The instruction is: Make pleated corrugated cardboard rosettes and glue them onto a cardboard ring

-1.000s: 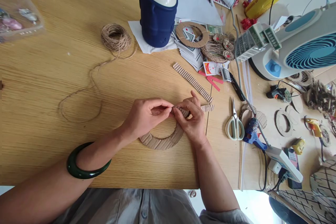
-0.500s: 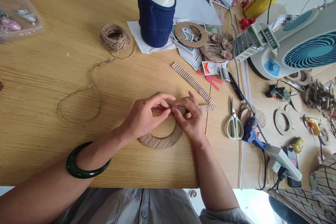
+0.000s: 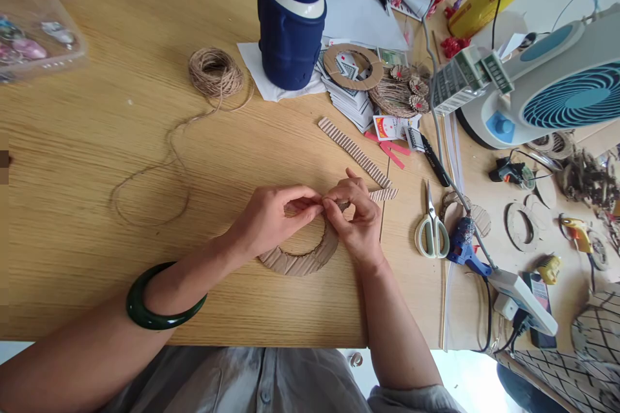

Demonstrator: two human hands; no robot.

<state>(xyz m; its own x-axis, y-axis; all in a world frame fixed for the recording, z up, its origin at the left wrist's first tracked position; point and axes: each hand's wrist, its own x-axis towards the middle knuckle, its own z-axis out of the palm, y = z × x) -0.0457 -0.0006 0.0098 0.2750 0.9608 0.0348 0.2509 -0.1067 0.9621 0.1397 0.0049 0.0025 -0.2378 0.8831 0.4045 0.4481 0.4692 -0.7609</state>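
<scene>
A wrapped cardboard ring (image 3: 300, 263) lies on the table beneath my hands, its far side hidden by them. My left hand (image 3: 278, 216), coming from the left, has thumb and forefinger pinched together at the ring's far side. Fingertip to fingertip with it, my right hand (image 3: 354, 216) is also pinched, over the ring's right side. What sits between the fingertips is too small to make out. Past my right knuckles, a short corrugated cardboard strip (image 3: 384, 194) pokes out. A longer corrugated strip (image 3: 353, 151) lies slantwise just beyond.
Scissors (image 3: 431, 229) and a blue glue gun (image 3: 465, 248) lie to the right, by a power strip (image 3: 523, 300). A twine ball (image 3: 216, 72) with a loose tail is at left. Beyond stand a blue bottle (image 3: 292, 32) and a fan (image 3: 542, 84); a cable crosses the right side.
Both pinched hands have shifted slightly to the right and nearer me, their fingertips still together. The ring has barely moved in view.
</scene>
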